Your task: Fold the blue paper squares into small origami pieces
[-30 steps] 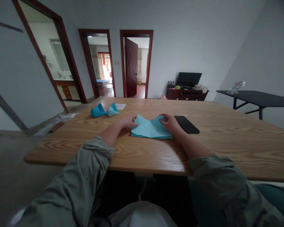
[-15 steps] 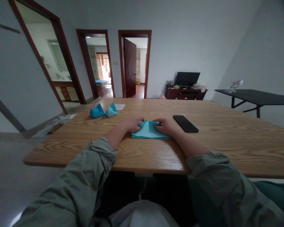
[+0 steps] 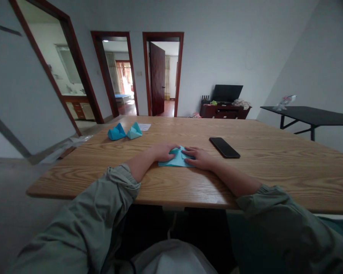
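Note:
A light blue folded sheet of paper [image 3: 175, 162] lies on the table in front of me, its lower edge towards me. My left hand [image 3: 161, 152] grips its left part, with the thumb on the near face and the fingers along the upper edge. Flat on the right part rests my right hand [image 3: 201, 158], fingers stretched out and slightly apart, pressing on a fold. Both hands cover much of the paper, so the shape of its folds is partly hidden.
Two folded paper pieces, one darker blue [image 3: 117, 132] and one pale blue [image 3: 134, 131], stand at the far left of the wooden table [image 3: 103, 179]. Behind them lies a white slip [image 3: 144, 127]. A black phone [image 3: 224, 147] lies right of my hands.
My right hand has swung inwards and flattened over the paper's right part, which is now folded in towards the middle. My left hand has shifted slightly right.

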Tool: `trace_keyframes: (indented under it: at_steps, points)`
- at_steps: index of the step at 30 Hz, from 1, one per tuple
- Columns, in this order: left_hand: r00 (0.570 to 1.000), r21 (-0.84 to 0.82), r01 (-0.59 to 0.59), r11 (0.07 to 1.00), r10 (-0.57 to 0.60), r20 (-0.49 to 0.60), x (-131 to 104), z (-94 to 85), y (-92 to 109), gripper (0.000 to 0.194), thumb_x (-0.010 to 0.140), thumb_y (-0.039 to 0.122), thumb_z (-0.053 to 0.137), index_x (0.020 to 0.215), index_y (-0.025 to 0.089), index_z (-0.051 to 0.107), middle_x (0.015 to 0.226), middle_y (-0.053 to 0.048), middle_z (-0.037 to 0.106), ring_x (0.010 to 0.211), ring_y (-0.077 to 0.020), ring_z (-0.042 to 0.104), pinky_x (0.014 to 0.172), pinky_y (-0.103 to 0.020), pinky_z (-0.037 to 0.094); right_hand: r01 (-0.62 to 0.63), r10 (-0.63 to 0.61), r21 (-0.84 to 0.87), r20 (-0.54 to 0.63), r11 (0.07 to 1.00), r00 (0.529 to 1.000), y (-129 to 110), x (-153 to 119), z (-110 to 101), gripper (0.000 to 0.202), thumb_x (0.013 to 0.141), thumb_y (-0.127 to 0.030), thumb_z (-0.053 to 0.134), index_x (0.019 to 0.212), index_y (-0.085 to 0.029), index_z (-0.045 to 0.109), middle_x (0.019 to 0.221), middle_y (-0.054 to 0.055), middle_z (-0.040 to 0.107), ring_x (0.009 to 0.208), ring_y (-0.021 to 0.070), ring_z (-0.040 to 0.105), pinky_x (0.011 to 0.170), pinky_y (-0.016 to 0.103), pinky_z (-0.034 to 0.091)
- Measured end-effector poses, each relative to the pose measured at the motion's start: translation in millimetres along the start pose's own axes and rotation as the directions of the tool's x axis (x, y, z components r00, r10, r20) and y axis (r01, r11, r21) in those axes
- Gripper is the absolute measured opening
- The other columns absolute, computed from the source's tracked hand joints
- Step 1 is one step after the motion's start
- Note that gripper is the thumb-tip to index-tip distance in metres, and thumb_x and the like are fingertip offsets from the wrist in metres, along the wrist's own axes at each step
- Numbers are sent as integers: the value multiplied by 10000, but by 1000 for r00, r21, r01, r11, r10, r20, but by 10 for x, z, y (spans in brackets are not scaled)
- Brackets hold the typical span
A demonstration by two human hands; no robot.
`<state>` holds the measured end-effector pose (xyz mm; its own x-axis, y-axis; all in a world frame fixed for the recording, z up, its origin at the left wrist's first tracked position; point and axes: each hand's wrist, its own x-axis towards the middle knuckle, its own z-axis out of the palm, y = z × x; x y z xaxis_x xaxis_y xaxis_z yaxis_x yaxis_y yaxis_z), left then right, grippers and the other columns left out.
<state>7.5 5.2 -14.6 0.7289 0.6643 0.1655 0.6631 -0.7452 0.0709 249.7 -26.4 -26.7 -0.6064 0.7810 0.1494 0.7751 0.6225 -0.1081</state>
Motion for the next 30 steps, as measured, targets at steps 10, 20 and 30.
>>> trace_keyframes:
  at_steps: [10, 20, 30]
  points:
    - [995, 60, -40, 997, 34, 99, 15, 100, 138, 524, 939, 383, 298, 1404, 152, 372, 1477, -83, 334, 1342, -194, 340, 1096, -309, 244, -60, 67, -62, 119, 996, 991, -9, 22, 93, 774, 878, -662, 223, 1495, -202, 143, 1532, 102, 161, 1402, 307, 158, 1103, 529, 152]
    - [992, -21, -80, 997, 81, 98, -6, 110, 138, 509, 960, 369, 280, 1414, 148, 346, 1482, -81, 329, 1358, -177, 310, 1104, -292, 232, -31, 37, -58, 103, 998, 994, 1, 5, 81, 794, 866, -681, 236, 1492, -197, 169, 1523, 117, 197, 1397, 306, 181, 1103, 512, 164]
    - [975, -35, -131, 991, 135, 177, -116, 63, 195, 730, 903, 610, 289, 1477, 166, 204, 1537, -93, 159, 1414, -254, 130, 1126, -374, 161, -16, 21, -49, 102, 999, 995, 55, 22, 127, 786, 862, -681, 259, 1493, -225, 153, 1529, 97, 181, 1401, 306, 164, 1104, 526, 153]
